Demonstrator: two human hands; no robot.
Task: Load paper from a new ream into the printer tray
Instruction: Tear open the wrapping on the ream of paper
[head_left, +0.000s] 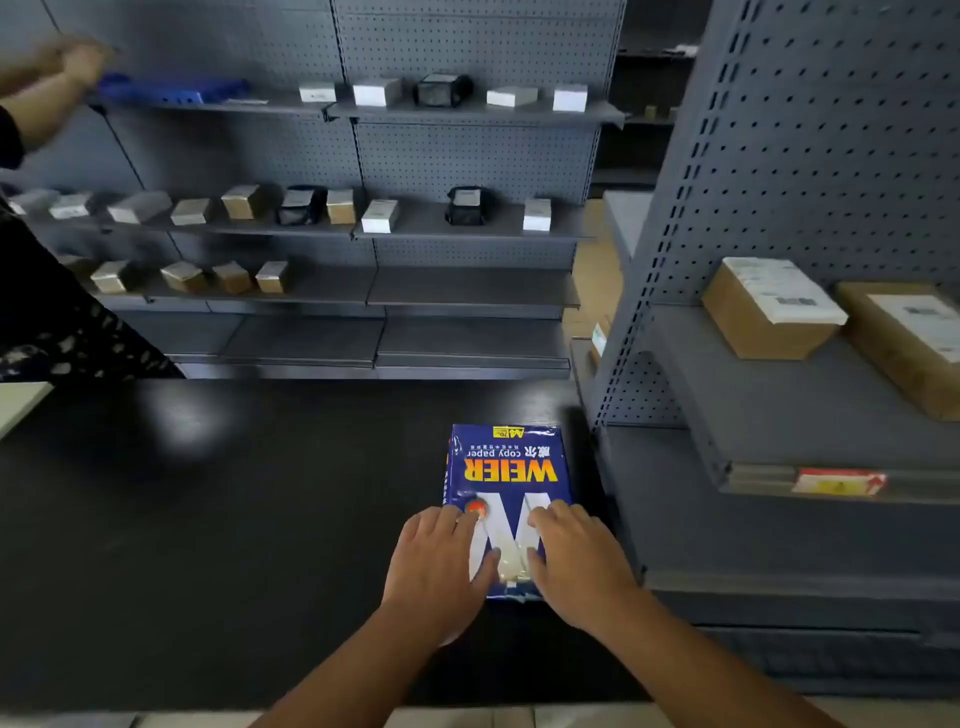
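Observation:
A blue wrapped ream of copy paper (506, 467) lies flat on the black counter (234, 519), near its right end, with its print upside down to me. My left hand (439, 564) rests on the ream's near left part, thumb pressing at the wrapper's near end. My right hand (579, 558) lies on the near right part, thumb beside the left thumb. Both thumbs meet over the white part of the wrapper, where the near edge looks slightly torn. No printer or tray is in view.
Grey pegboard shelving (467, 218) with small boxes stands behind the counter. A second shelf unit (779, 389) with brown cartons (763, 317) crowds the ream's right side. Another person's arm (47, 93) reaches toward a blue object (171, 89) on the top shelf at far left.

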